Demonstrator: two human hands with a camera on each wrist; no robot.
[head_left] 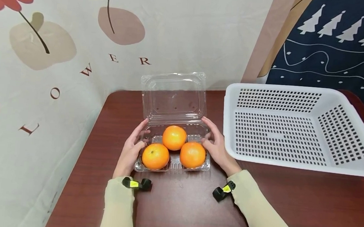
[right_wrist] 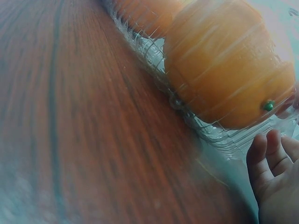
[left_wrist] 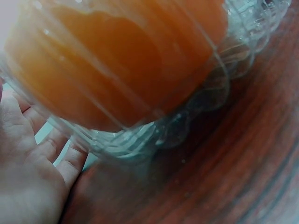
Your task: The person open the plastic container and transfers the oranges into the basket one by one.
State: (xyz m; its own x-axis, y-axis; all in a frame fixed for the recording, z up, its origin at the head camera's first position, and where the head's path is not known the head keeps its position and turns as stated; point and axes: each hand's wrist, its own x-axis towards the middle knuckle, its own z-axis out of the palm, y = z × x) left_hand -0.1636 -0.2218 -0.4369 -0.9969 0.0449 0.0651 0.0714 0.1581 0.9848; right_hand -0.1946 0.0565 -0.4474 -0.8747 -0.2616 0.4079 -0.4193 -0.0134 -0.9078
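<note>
A clear plastic clamshell container sits on the table with its lid raised at the back. Three oranges lie inside: one at the back, one at the front left and one at the front right. My left hand holds the container's left side, thumb at the rim and index finger reaching toward the hinge. On the opposite side, my right hand holds the rim likewise. Both wrist views show fingers against the clear wall, beside an orange on the left and another on the right.
A white perforated plastic basket stands to the right, close to my right hand. The dark red-brown wooden table meets a printed cloth at the back and left. A navy cloth with white trees hangs behind the basket.
</note>
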